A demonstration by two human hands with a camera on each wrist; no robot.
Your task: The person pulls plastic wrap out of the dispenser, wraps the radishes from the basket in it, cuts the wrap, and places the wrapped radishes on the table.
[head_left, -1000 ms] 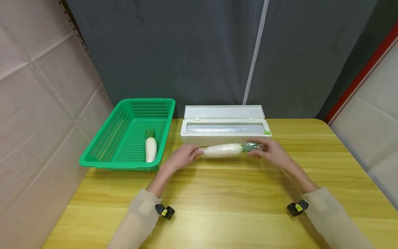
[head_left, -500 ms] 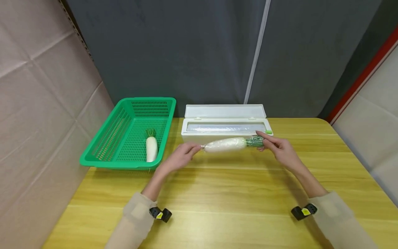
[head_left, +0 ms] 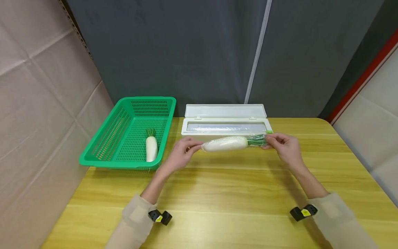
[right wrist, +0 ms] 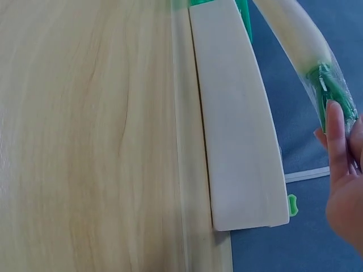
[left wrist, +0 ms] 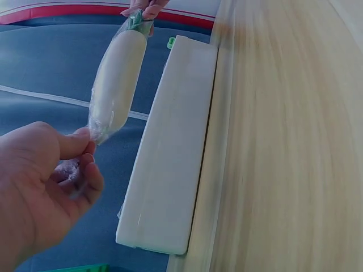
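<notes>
In front of the box [head_left: 225, 121], right hand [head_left: 286, 148] newly pinches the radish's [head_left: 230, 143] leafy end, left hand [head_left: 181, 154] its tip, securing both.

A yellowish wood-grain tabletop [head_left: 230, 207], its far right corner rounded, carries a green slotted plastic basket [head_left: 118, 165] towards the far left. Just right of that stands a long white cling-film dispenser [left wrist: 170, 147], set lengthwise near the rear edge, its lid [head_left: 225, 111] raised at the back.
</notes>
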